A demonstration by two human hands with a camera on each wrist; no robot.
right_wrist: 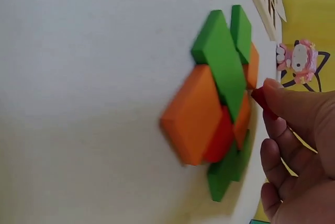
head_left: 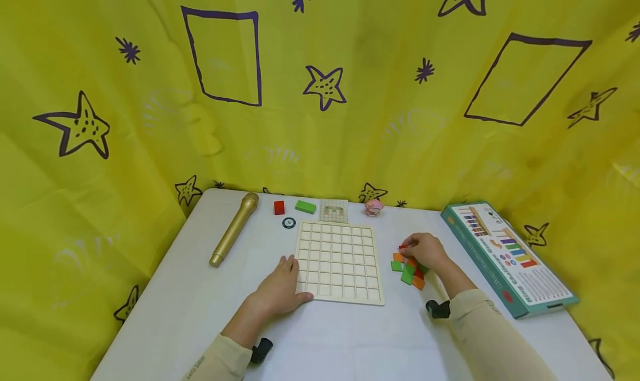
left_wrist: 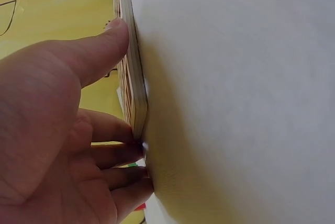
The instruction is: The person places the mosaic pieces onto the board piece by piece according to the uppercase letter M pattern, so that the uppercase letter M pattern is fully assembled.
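A square wooden grid board (head_left: pixel 339 261) lies on the table. My left hand (head_left: pixel 279 286) rests against its near-left corner, the thumb along the near edge and the fingers by the left side. In the left wrist view the thumb (left_wrist: pixel 107 51) touches the board's edge (left_wrist: pixel 137 85). To the right of the board, my right hand (head_left: pixel 425 251) pinches a small red block (right_wrist: pixel 264 102) between thumb and fingers. Below it is a loose pile of flat blocks, among them a green block (right_wrist: pixel 222 59), an orange block (right_wrist: pixel 193 114) and a red block (right_wrist: pixel 220 137), some overlapping.
Behind the board lie a pattern card (head_left: pixel 334 210), a green block (head_left: pixel 305 206), a red block (head_left: pixel 279 207), a round token (head_left: pixel 289 222) and a pink figurine (head_left: pixel 373 207). A gold microphone (head_left: pixel 235 228) lies left; a game box (head_left: pixel 507 259) lies right.
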